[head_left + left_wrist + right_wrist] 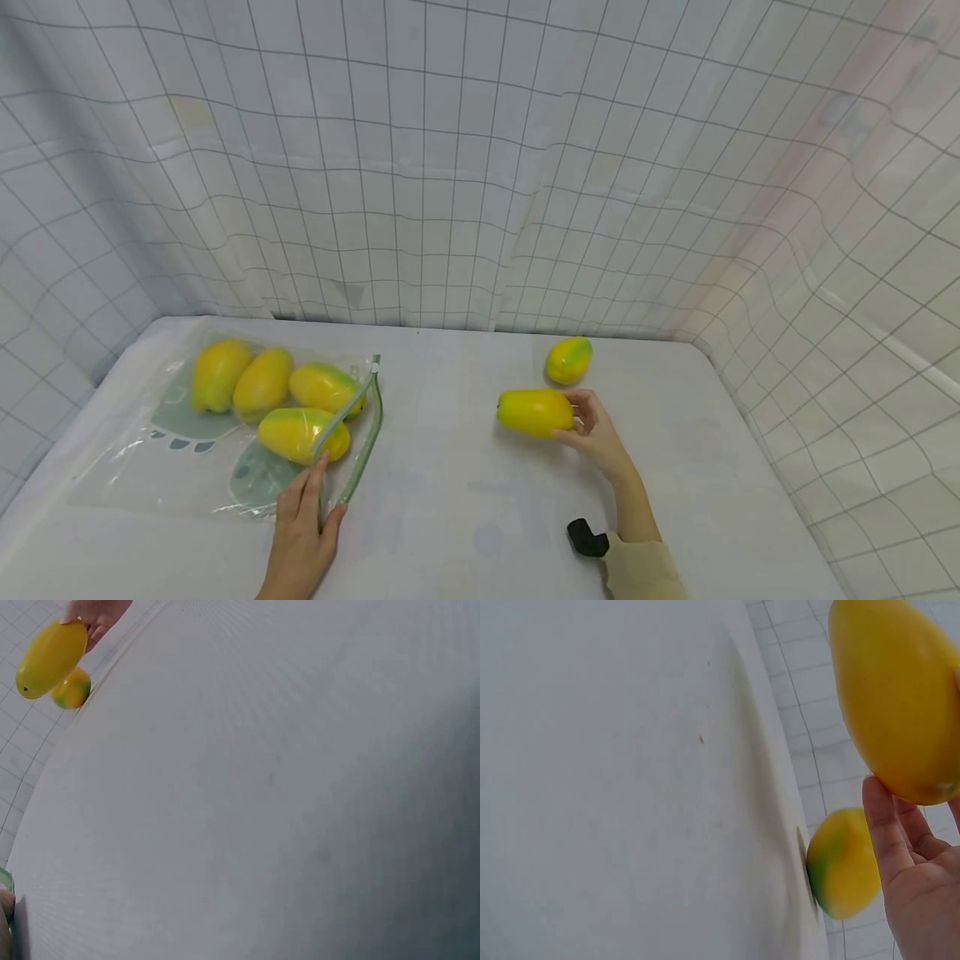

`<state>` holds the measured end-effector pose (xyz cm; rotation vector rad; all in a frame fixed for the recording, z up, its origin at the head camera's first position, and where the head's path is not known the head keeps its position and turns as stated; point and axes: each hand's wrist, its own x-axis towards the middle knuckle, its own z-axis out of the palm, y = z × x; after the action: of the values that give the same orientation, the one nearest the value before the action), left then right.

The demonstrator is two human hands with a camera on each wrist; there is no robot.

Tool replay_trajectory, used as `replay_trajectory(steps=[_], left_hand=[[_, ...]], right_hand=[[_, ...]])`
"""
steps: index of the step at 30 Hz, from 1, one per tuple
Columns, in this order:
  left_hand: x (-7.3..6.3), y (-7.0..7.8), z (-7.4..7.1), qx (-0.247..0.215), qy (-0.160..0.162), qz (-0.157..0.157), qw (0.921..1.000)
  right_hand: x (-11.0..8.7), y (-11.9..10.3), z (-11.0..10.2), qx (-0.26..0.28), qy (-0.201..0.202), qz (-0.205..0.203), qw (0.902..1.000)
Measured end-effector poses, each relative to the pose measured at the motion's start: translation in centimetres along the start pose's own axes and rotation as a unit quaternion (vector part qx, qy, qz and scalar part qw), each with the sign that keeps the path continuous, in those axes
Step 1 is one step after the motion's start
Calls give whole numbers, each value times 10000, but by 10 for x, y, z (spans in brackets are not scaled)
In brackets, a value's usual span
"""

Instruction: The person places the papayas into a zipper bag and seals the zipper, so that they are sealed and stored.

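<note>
My right hand (pixel 596 433) grips a yellow papaya (pixel 534 413) by its wide end, thumb and fingers around it. The papaya lies sideways in the head view, its greenish narrow end pointing left. Behind it, a second yellow-green papaya (pixel 568 360) rests near the table's back edge. My left hand (pixel 306 521) holds the green-edged mouth of a clear zip bag (pixel 358 467), fingers at one lip and thumb at the other, with the lips apart. Several papayas (pixel 303 435) lie inside the bag. Only a bit of the left hand (pixel 6 907) shows in the left wrist view.
A white-covered table (pixel 450 500) carries everything. Beside my right forearm sits a small black object (pixel 587 538). A white curtain with a dark grid (pixel 465 208) hangs around the table's back and sides.
</note>
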<state>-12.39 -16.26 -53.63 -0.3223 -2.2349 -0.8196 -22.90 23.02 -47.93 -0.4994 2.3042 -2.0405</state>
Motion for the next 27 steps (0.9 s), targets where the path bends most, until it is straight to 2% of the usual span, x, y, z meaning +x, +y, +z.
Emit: replay_trajectory(steps=[9,19,27], left_hand=[[2,0,0,-23,5,17,10000],[3,1,0,20,-3,1,10000],[1,3,-2,87,-197,-225,9995]], right_hand=[[13,-3,44,174,-458,-40,9988],[19,-30,95,-31,-958,-24,9954],[25,-35,124,-26,-1154,-33,9933]])
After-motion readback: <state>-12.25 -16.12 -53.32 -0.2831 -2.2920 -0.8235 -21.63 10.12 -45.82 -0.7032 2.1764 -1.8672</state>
